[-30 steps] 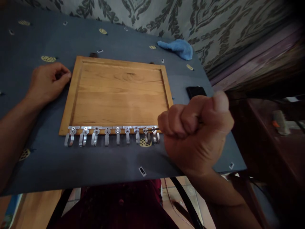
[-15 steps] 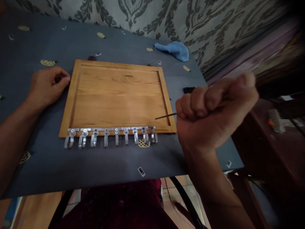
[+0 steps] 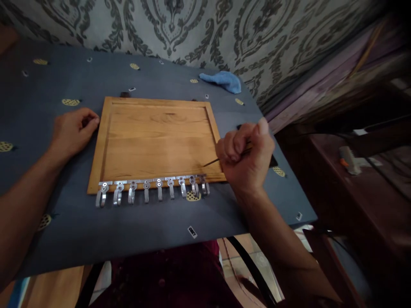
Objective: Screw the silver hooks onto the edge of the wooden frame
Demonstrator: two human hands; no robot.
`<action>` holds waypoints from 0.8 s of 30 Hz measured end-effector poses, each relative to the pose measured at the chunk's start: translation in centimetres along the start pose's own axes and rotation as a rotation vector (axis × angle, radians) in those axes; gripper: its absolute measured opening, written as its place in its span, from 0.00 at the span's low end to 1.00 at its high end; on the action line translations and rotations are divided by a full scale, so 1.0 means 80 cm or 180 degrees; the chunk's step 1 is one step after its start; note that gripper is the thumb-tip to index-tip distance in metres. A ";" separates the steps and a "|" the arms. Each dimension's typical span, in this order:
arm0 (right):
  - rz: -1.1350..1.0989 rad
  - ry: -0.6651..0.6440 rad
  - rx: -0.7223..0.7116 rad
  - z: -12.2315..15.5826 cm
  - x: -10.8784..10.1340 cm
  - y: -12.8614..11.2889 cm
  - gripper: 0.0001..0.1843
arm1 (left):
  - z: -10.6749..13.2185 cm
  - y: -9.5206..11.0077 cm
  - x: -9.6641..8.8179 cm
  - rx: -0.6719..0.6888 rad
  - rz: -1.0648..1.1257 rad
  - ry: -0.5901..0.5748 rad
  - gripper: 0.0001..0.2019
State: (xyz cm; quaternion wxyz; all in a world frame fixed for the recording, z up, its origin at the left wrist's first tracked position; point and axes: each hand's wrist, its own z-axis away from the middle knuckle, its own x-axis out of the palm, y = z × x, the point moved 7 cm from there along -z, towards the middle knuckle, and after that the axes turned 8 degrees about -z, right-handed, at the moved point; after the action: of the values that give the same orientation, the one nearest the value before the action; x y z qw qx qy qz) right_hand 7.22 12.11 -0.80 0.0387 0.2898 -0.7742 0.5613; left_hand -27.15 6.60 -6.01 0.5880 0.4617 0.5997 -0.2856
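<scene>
A framed wooden board [image 3: 154, 145] lies flat on the table, with a row of metal hooks [image 3: 159, 183] along its near edge. Crosshead screws show in several of the hook plates. My right hand [image 3: 245, 158] is wrapped in a fist around a screwdriver, its handle hidden by the fingers. The thin screwdriver shaft [image 3: 211, 162] sticks out leftward, its tip over the board near the rightmost hooks; whether it touches, I cannot tell. My left hand [image 3: 75, 130] rests on the table at the board's left edge, fingers curled and thumb against the forefinger.
A blue cloth [image 3: 224, 81] lies at the far right of the patterned grey tablecloth [image 3: 135, 233]. Partly behind my right hand is a dark flat object [image 3: 273, 161]. Patterned wall covering [image 3: 173, 25] rises behind the table. A dark red surface [image 3: 369, 192] stands at right.
My right hand has moved left and inward with the screwdriver, and the tip sits slightly closer to the hooks. The view has tilted up a little. My left hand stays beside the board.
</scene>
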 end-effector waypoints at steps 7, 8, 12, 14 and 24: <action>0.0086 -0.0352 0.0377 -0.003 0.005 0.028 0.30 | -0.002 -0.002 0.001 0.0060 0.0076 0.0024 0.17; 0.0074 -0.0312 0.0429 -0.005 0.002 0.030 0.30 | -0.002 -0.002 0.001 0.0067 0.0084 0.0042 0.17; -0.0261 -0.0033 0.0543 -0.020 -0.024 0.027 0.29 | -0.003 -0.002 0.001 0.0086 0.0131 0.0068 0.16; -0.0327 0.0001 0.0640 -0.028 -0.038 0.023 0.30 | -0.004 -0.002 0.001 0.0091 0.0161 0.0063 0.17; -0.0809 0.0060 0.1157 -0.037 -0.060 0.045 0.35 | -0.004 -0.004 0.002 0.0169 0.0211 0.0095 0.14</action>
State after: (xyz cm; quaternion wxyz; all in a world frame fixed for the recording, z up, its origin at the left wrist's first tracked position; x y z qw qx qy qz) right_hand 8.60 17.42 -4.60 0.0636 0.3820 -0.6172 0.6849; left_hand -27.61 6.80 -6.17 0.5756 0.5009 0.5849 -0.2749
